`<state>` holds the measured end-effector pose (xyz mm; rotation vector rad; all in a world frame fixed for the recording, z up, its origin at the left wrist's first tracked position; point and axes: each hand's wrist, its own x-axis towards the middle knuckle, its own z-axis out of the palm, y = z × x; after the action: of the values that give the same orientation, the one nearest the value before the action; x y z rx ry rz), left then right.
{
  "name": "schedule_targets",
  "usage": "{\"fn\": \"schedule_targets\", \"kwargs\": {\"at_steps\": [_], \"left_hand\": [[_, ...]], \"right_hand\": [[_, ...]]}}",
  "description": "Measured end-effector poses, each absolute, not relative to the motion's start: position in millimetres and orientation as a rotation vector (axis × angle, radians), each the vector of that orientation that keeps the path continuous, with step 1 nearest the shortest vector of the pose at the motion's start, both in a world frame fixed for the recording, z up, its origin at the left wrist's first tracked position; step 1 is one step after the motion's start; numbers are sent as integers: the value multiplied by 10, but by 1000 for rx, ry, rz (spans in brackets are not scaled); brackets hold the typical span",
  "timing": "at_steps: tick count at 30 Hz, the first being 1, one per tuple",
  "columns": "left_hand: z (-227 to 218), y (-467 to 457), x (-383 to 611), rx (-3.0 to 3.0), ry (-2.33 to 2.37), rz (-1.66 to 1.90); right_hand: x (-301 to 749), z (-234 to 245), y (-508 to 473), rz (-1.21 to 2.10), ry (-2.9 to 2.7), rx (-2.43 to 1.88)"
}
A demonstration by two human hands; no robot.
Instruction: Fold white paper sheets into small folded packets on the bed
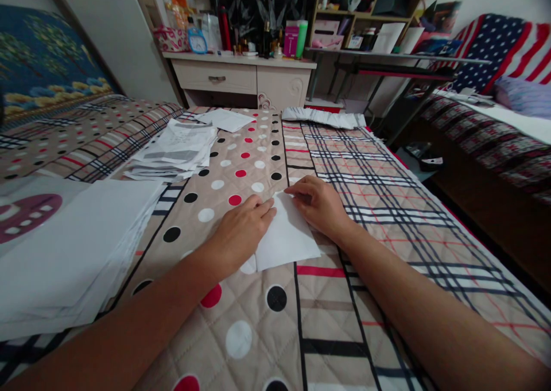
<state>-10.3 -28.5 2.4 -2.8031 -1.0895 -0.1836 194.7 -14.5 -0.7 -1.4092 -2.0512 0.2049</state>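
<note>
A folded white sheet of paper (287, 239) lies on the patterned quilt (241, 322) in front of me. My left hand (241, 233) rests on the sheet's left edge, fingers together and lying flat on it. My right hand (317, 204) presses on its upper right corner with the fingers curled down onto the paper. Both hands touch the sheet; neither lifts it.
A thick stack of blank white sheets (64, 253) sits at the near left. A heap of folded papers (174, 150) lies further back, with a single sheet (226, 119) beyond. A dresser (241, 78) and a desk (387, 58) stand past the bed's far end. A second bed (495, 132) is on the right.
</note>
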Motion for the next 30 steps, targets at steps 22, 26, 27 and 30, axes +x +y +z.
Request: {"fn": "schedule_targets", "kwargs": {"at_steps": [22,26,27,30], "left_hand": [[325,-534,-147,-2811,-1401,-191],[303,-439,-201,-2843,-1328,-326],[304,-446,-197,-2861,-1292,-257],[326,-512,-161,-2850,-1250,-41]], "right_hand": [[1702,25,-395,5,-2491,-1476],[1701,25,-398,37,-2485,-1474],[1705,25,-393,55,-2481,-1476],[1745,15,-359,112,-2452,-1479]]}}
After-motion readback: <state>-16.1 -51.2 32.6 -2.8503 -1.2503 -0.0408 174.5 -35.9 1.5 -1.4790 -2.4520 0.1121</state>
